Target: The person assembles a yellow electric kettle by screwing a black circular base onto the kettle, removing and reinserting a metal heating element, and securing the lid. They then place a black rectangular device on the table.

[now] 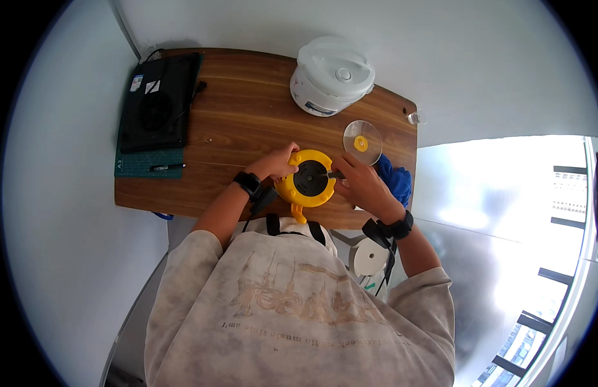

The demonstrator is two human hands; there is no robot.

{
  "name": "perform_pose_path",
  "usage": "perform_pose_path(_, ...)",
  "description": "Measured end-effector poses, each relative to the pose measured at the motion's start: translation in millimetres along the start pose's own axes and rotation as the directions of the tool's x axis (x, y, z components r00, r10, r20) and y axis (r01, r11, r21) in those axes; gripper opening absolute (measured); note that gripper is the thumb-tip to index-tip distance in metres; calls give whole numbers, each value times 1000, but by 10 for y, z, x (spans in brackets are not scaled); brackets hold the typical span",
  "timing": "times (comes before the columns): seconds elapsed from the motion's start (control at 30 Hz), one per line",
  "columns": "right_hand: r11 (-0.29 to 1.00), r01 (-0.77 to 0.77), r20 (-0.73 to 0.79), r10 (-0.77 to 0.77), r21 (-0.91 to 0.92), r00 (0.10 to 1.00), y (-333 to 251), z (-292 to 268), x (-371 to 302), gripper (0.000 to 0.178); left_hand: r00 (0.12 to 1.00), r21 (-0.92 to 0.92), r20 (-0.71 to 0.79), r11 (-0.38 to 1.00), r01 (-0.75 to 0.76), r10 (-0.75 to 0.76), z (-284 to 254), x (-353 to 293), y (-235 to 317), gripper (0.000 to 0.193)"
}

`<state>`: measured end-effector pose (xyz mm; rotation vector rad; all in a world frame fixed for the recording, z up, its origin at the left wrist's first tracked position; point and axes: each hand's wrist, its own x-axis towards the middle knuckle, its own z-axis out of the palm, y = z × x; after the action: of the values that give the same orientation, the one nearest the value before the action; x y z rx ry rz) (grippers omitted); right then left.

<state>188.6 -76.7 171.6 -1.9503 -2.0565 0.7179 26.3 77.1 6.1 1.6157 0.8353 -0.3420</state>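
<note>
A yellow pot-like appliance (290,191) with a side handle lies bottom up at the table's near edge, its round black base plate (310,186) facing me. My left hand (276,164) is closed on the yellow rim at its left side. In my right hand (365,185) is a slim dark tool that looks like a screwdriver (335,174). Its shaft points left over the base plate, with the tip close to the plate's middle; whether it touches a screw is too small to tell. A clear round lid (371,131) with a yellow knob rests beyond my right hand.
On the wooden table (247,84) stands a white rice cooker (331,80) at the back. At left, a black flat appliance (158,97) lies partly on a green cutting mat (134,166) with a pen (166,168). Blue cloth (395,182) sits at the right edge, near a small clear container (417,117).
</note>
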Motion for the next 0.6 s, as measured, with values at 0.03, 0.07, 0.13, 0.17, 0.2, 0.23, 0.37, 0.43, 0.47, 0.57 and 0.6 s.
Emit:
perform_pose_path(0.03,1000,4,1,-4,2,1000,-1,0,1,27,1000,4,0,1000,1,-1,-1,2,0,59)
perform_pose_path(0.07,1000,3,4,-3,8,1000,0,6,2,27,1000,8,0,1000,2,-2,-2,2,2,59)
perform_pose_path(0.13,1000,1,12,-1,20,1000,0,25,2,28,1000,25,-14,1000,-4,4,1,-11,8,59)
perform_pose_path(0.17,1000,5,11,-6,28,1000,-2,28,3,28,1000,34,-20,999,-7,8,2,-16,11,58)
perform_pose_path(0.2,999,10,9,-10,36,1000,-3,31,4,28,1000,29,0,1000,-4,4,-3,-11,7,58)
perform_pose_path(0.23,999,14,8,-14,44,1000,-6,32,5,28,1000,23,20,1000,0,0,-13,-8,6,58)
perform_pose_path(0.37,1000,2,15,-3,11,1000,-3,26,3,27,999,13,44,1000,2,-2,-30,-50,22,58)
perform_pose_path(0.43,1000,0,17,0,6,1000,-12,19,4,26,999,12,42,1000,9,-9,-20,-28,10,58)
perform_pose_path(0.47,1000,-18,36,17,21,999,-20,16,9,27,999,11,41,1000,12,-13,-16,-20,7,58)
perform_pose_path(0.57,999,-35,74,33,24,997,-43,34,30,29,999,15,46,999,28,-29,-26,-39,37,57)
perform_pose_path(0.6,1000,-12,72,12,-2,997,-35,60,36,31,998,14,50,999,31,-31,-27,-37,37,57)
